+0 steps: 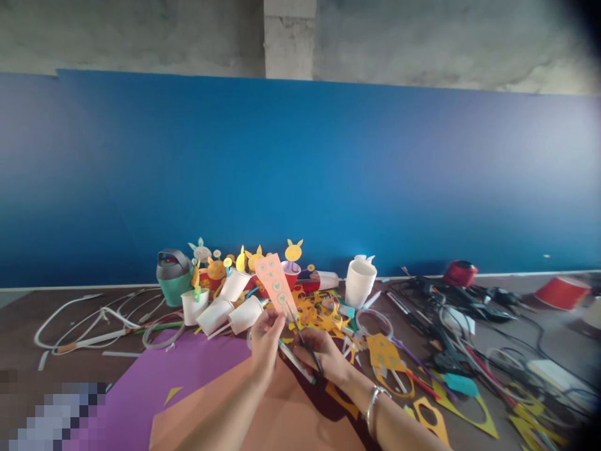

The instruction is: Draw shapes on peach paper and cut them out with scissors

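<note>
My left hand (267, 341) pinches the lower end of an orange paper strip (276, 283), held upright above the table. Small circles with hearts inside are drawn on the strip in green. My right hand (326, 356) is closed around a pair of dark-handled scissors (300, 332), whose blades point up at the strip's lower right edge. Whether the blades are cutting into the paper I cannot tell. Beneath the hands lie a large orange sheet (211, 413) and a purple sheet (141, 376). A white marker (297, 362) shows between my hands.
White paper cups (246, 313) and yellow paper animal heads (293, 250) crowd the back. Yellow paper scraps (323, 310) are heaped behind my hands. A teal-and-grey bottle (173, 279) stands left, stacked cups (360, 283) right. Black cables (483, 313) and a red cup (562, 293) lie farther right.
</note>
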`<control>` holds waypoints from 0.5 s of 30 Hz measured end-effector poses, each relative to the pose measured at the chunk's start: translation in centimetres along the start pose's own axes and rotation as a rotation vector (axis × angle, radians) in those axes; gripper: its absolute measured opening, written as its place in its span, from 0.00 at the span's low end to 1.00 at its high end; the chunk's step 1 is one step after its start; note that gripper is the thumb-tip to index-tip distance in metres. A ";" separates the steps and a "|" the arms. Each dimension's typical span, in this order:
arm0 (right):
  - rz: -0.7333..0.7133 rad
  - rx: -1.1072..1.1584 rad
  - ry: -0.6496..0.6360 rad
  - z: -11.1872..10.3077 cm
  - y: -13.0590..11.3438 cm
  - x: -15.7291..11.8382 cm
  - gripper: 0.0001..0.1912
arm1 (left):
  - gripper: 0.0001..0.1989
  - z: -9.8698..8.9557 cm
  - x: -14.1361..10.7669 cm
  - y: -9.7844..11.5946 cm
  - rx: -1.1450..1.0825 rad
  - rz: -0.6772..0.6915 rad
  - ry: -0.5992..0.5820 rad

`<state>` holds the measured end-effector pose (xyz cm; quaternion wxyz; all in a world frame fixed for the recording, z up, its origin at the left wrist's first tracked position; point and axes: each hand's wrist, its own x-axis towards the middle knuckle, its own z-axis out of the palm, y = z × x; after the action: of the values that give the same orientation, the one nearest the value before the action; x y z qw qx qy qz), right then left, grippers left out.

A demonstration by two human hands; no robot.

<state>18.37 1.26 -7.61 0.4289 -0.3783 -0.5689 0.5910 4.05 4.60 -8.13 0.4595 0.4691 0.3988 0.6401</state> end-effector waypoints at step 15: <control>-0.020 0.004 -0.020 -0.2 -0.1 0.2 0.13 | 0.09 0.0 0.0 0.2 -0.059 -0.017 -0.009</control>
<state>18.47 1.47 -7.56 0.4298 -0.3656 -0.5760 0.5915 4.05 4.59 -7.93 0.4804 0.4547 0.3816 0.6456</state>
